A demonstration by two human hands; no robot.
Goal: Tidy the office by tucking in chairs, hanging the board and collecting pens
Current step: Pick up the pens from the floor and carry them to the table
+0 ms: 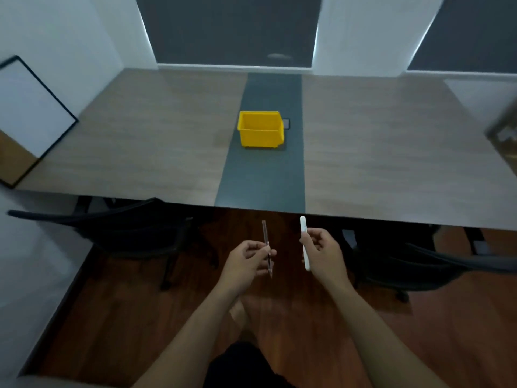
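Your left hand (pixel 249 257) pinches a thin clear pen (pixel 266 247), long axis pointing away toward the desk (pixel 156 141). Your right hand (pixel 321 252) grips a white marker (pixel 304 239), likewise pointing away. No writing is legible.

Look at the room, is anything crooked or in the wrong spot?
Yes. The whiteboard leans tilted against the wall at the table's left end instead of hanging up. Two pens are off the table too: a thin one in the left hand, a white one in the right hand.

Office meeting room. Long table (pixel 391 152), black chairs (pixel 134 233) tucked under. Whiteboard (pixel 30 107) leans on wall
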